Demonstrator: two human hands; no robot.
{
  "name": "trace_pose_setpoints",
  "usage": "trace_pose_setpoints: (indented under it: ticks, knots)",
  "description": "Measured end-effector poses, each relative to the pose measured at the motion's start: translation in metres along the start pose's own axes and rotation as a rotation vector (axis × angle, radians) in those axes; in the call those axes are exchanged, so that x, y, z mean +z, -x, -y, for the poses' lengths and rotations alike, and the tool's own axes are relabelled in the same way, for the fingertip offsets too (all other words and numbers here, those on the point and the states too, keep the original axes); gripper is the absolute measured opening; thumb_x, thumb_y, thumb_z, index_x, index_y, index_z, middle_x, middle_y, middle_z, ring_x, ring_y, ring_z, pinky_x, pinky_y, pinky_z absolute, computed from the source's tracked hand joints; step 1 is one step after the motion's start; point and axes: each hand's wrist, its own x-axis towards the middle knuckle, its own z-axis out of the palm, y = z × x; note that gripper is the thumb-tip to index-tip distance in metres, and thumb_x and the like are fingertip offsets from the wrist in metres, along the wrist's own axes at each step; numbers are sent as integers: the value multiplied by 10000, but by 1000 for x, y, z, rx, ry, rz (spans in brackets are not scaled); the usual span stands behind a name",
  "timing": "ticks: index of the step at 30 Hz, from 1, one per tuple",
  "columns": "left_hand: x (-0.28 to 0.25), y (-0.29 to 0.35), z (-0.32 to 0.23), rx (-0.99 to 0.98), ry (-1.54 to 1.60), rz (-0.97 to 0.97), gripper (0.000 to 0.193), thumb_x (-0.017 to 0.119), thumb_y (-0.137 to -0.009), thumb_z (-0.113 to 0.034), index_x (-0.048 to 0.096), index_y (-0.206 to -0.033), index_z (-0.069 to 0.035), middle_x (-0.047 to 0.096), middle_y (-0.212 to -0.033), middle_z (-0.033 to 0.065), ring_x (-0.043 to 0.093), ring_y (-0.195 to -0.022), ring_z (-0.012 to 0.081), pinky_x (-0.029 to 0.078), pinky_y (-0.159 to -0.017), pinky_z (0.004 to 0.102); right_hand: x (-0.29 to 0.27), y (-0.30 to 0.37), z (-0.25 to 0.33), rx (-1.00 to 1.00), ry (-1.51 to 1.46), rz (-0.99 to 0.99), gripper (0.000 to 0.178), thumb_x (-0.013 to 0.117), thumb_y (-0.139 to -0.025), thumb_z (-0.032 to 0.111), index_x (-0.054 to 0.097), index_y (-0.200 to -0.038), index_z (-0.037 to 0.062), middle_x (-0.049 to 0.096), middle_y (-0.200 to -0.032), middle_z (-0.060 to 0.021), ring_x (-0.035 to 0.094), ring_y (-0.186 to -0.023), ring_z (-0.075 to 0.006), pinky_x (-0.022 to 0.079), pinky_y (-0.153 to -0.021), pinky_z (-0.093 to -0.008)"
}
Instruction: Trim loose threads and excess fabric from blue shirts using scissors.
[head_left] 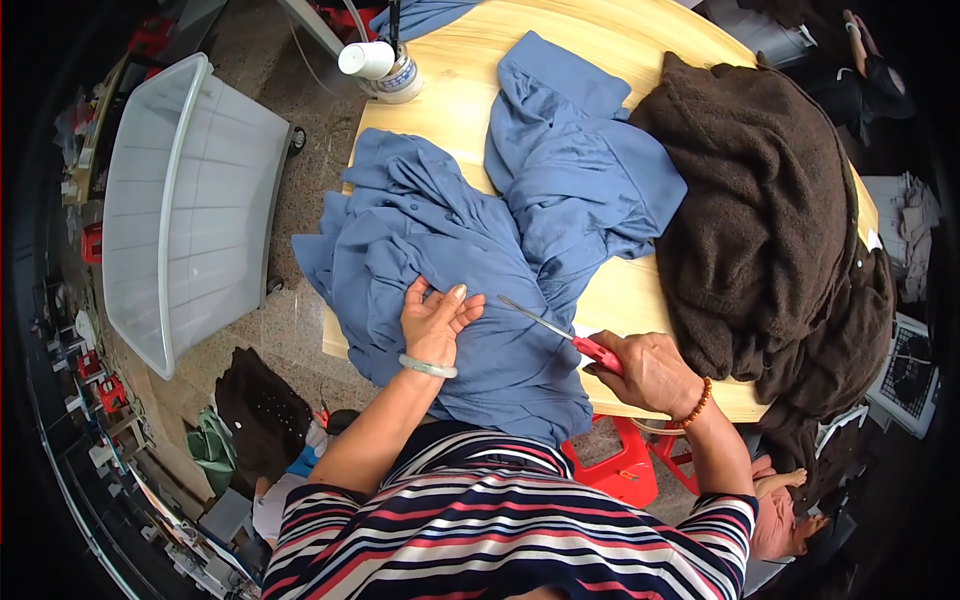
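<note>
My right hand (650, 372) is closed round the red handles of a pair of scissors (598, 352). Their long thin blades look closed and point up and left over blue cloth. My left hand (436, 318) rests on a blue garment (430, 225) with small dark buttons, palm turned up and fingers half curled and apart. No object shows in it. The garment lies crumpled at the table's near left and hangs over its front edge against my body. Touching it on the right is another bunched blue piece (590, 170), with a broad flap at its far end.
On the wooden table (445, 110), a pile of dark brown fleecy cloth (750, 210) covers the right side. A white cup (366, 60) and a jar (402, 82) stand at the far left. A wheeled grey bin (215, 215) is left of the table; a red stool (622, 465) is beneath.
</note>
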Motion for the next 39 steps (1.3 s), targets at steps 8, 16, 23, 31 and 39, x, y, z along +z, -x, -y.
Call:
trace_pose_setpoints:
  ticks: [8,16,23,31,39]
  knots:
    - [-11,-10,8,-27,38,45,169,618,-896,-2,522,-1032,-31,655,-858,96,704,-789,269,620,-682,345,-13,-96,38,-148,114,43,266,619,-871,303,581,-931,47,613,-624,-180,641,-630,-363,488,-594,-477]
    - [-19,-12,4,-77,114,9,73,623,-906,-39,552,-915,-50,651,-824,73,706,-816,247,621,-678,341,-26,-50,19,-139,86,214,268,624,-867,320,602,-958,68,607,-623,-169,629,-611,-364,480,-568,-471]
    - [78,3,-42,710,-805,517,112,713,-841,-80,653,-792,1,631,-705,61,544,-616,105,425,-562,272,21,-2,30,-271,-63,156,247,608,-844,217,616,-1051,83,596,-609,-156,628,-607,-340,476,-537,-450]
    - [208,30,63,1416,-1352,1076,180,567,-807,-214,710,-862,-120,420,-1443,161,159,-1439,414,85,-1113,659,68,-49,-98,96,-71,-310,456,475,-957,281,458,-1383,121,533,-1303,-145,522,-1164,-253,461,-908,-389]
    - [46,-67,7,622,-1027,71,711,774,-782,-177,377,-1352,-26,470,-1240,201,587,-918,203,533,-726,336,31,5,-89,522,-64,-456,428,638,-855,183,532,-1266,123,640,-893,-260,620,-877,-431,506,-731,-468]
